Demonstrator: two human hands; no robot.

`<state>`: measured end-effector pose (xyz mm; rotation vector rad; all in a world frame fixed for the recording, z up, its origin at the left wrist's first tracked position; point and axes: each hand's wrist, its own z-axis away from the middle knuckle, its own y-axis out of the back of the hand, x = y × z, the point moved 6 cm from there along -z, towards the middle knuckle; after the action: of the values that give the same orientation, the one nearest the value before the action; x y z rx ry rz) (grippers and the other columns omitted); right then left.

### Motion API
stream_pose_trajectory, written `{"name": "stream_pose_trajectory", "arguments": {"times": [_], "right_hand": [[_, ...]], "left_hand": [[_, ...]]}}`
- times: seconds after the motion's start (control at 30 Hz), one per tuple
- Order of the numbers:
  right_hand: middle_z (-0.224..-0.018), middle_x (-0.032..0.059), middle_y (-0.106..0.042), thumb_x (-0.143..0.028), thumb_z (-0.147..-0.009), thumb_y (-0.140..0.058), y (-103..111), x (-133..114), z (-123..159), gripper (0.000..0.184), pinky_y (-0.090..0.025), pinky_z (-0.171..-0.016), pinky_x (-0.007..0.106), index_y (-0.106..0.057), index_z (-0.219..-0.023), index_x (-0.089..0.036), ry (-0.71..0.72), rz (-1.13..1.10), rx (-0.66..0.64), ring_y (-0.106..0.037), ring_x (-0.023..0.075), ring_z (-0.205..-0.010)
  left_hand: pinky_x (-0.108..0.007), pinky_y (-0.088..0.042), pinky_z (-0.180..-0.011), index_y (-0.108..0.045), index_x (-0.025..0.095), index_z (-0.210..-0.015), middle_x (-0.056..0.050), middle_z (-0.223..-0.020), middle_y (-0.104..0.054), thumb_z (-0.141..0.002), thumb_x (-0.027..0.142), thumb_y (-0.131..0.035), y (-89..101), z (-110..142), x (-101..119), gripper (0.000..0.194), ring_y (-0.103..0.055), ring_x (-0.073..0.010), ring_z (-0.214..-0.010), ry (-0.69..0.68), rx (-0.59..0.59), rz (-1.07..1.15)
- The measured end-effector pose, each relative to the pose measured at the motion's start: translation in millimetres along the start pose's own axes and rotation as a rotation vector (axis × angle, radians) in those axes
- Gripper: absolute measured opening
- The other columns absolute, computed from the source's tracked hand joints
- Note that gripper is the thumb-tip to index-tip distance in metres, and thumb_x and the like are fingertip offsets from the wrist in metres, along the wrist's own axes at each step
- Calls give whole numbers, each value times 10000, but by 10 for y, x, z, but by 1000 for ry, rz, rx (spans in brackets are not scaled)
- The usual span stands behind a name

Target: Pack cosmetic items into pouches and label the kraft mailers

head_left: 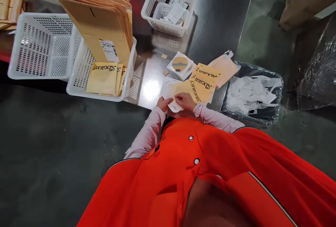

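My left hand point(164, 104) is closed on the left edge of a small white label-like paper point(175, 107) at the table's near edge. Just to the right, my right hand point(185, 101) pinches at the upper side of the same paper; its fingertips are partly hidden. Under and beyond my hands lie a white sheet point(164, 87) and a pale yellow envelope point(181, 87). Several yellow envelopes point(206, 80) with black lettering overlap to the right. White square cards with a round tan design point(180, 64) rest behind them.
At left, a white basket point(102, 97) holds upright padded mailers point(105, 27) beside another white basket point(43, 76). A basket with small packets point(170, 26) stands at the back. On the right are a pinkish plastic bag point(223, 66) and a plastic-lined bin point(278, 83) of white scraps point(252, 94).
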<state>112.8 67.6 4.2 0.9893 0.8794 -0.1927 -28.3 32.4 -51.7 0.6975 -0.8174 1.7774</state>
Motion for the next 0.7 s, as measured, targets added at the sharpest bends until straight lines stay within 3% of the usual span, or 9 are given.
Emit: {"name": "stream_pose_trajectory", "arguments": {"times": [0.07, 0.13, 0.27, 0.33, 0.43, 0.57, 0.7], "right_hand": [[-885, 56, -734, -262, -995, -526, -93, -145, 52, 274, -440, -803, 267, -774, -910, -180, 82, -30, -95, -602, 182, -820], [-914, 70, -728, -298, -1014, -538, -51, -240, 45, 281, -460, -867, 294, -776, -929, -176, 160, -50, -126, -610, 201, -870], [-1153, 124, -697, -397, -955, -694, 405, -122, -255, 292, -431, -1084, 410, -782, -1123, -175, 159, -83, 109, -590, 288, -1162], [-1121, 105, -709, -372, -914, -735, 499, -5, -449, 261, -457, -1060, 400, -791, -1085, -184, 158, -131, 60, -613, 277, -1141], [-959, 72, -733, -314, -915, -687, 435, 98, -628, 174, -501, -920, 341, -781, -925, -169, 190, -141, -78, -648, 222, -948], [-1025, 109, -731, -271, -950, -593, 318, 103, -686, 206, -498, -900, 346, -741, -999, -137, 217, -47, -37, -634, 221, -957], [-1045, 98, -721, -339, -971, -595, 274, 51, -702, 304, -500, -879, 341, -710, -1173, -142, 283, -100, -92, -633, 208, -916]], "left_hand": [[-507, -600, -908, -708, 125, -977, -145, -909, -781, -527, 393, -930, -77, -49, -56, 569, -732, -376, -1054, -20, 65, 21], [-457, -602, -885, -685, 162, -869, -97, -860, -771, -541, 346, -903, -143, -98, -65, 434, -728, -325, -1010, -54, 87, -2], [-395, -588, -816, -641, 175, -711, -12, -716, -695, -472, 222, -862, -179, -154, 27, 329, -701, -266, -869, -87, -36, -149], [-386, -580, -800, -638, 166, -705, 2, -705, -680, -414, 199, -865, -179, -141, 113, 371, -689, -248, -822, -86, -147, -196], [-377, -585, -781, -675, 146, -782, -19, -766, -718, -395, 265, -902, -156, -82, 277, 464, -687, -218, -783, -86, -235, -145], [-344, -589, -678, -711, 136, -807, -35, -758, -727, -474, 411, -915, -55, -15, 436, 478, -669, -180, -687, -105, -76, -81], [-345, -592, -655, -714, 126, -750, -39, -708, -710, -515, 409, -910, -6, 24, 472, 416, -656, -172, -647, -99, 46, -101]]}}
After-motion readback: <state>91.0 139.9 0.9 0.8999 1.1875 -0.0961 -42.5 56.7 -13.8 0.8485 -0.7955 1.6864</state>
